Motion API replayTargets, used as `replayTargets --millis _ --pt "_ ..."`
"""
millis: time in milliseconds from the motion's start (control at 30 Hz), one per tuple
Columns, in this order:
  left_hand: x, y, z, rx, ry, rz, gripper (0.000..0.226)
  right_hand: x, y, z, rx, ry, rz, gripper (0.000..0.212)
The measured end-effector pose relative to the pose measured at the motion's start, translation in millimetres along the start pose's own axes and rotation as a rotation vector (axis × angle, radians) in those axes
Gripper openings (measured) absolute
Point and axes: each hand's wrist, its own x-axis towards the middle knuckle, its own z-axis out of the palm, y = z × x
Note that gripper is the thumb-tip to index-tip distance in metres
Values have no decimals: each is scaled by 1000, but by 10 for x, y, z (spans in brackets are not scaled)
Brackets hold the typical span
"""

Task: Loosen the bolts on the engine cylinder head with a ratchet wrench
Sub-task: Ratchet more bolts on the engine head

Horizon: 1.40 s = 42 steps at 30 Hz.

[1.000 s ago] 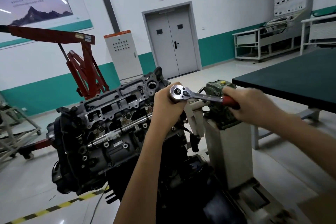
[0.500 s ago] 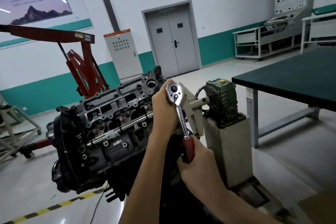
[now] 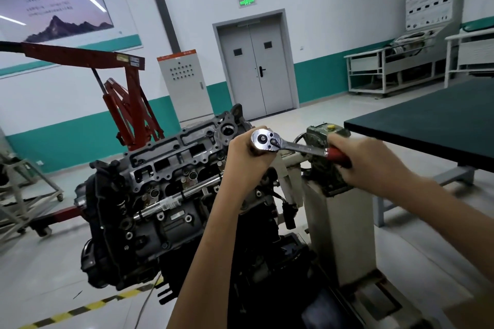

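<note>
Chrome steel ratchet wrench with red grip (image 3: 290, 145) at frame centre, head at right end of grey metal engine cylinder head (image 3: 176, 165); rigid, weighty, slick steel, so hold red grip far out for leverage; left hand (image 3: 248, 157) wraps round head, right hand (image 3: 366, 163) clenches grip; half second ago handle pointed down, now swung out toward right.

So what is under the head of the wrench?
Only the left hand shows under the wrench head, wrapped around whatever is below. That hand covers any socket or bolt there.
</note>
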Motion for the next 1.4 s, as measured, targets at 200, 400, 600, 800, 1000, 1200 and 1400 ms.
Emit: replayTargets --millis 200,400,600,800,1000,1200,1400 --pt "-55 -23 181 -1 102 69 37 -641 -827 537 559 38 303 21" --pt "-31 -62 118 12 107 46 34 -703 -1332 753 869 105 382 26" --pt "11 -26 92 72 65 -9 41 -468 -307 349 367 -101 98 27" --pt "18 -5 24 64 -19 -4 17 40 93 -30 25 -45 -106 29" --pt "-48 -64 201 -13 171 123 24 -551 -506 426 438 22 208 25" --pt "-51 -78 230 -66 174 131 29 -724 -1367 809 865 118 414 23" --pt "-1 -31 115 93 52 51 24 -556 -427 439 406 -54 171 33"
